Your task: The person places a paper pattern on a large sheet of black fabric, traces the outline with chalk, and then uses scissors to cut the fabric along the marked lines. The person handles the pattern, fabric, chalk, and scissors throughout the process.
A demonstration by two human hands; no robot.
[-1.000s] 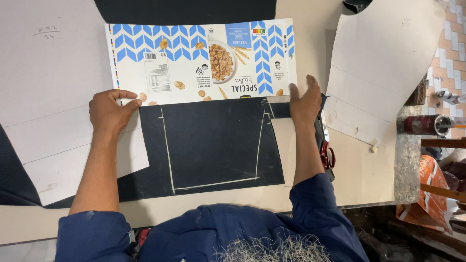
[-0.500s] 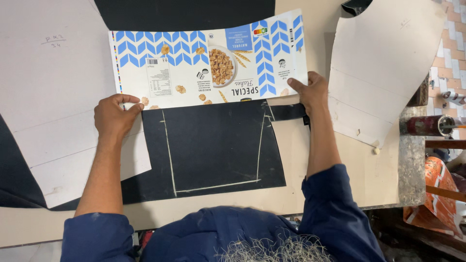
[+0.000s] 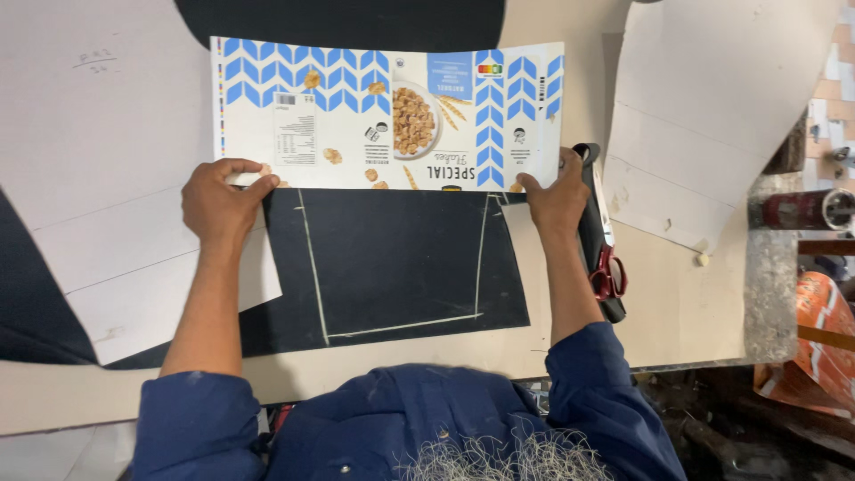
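Note:
A flattened blue-and-white cereal carton [image 3: 356, 116] lies across the table, printed side up. My left hand [image 3: 221, 198] pinches its lower left corner and my right hand [image 3: 554, 196] grips its lower right corner. Below the carton lies a black fabric piece [image 3: 401, 267] with a chalk outline [image 3: 313, 267] of a tapered rectangle drawn on it. The carton's lower edge runs along the top of that outline.
Scissors [image 3: 598, 240] with a black body and red handles lie just right of my right hand. Pale paper pattern sheets sit at the left [image 3: 98, 160] and upper right [image 3: 712, 107]. A dark cylinder [image 3: 802, 210] rests at the right table edge.
Both hands have slid the carton slightly up and to the right, uncovering more of the black fabric and chalk outline. The scissors beside my right hand now show.

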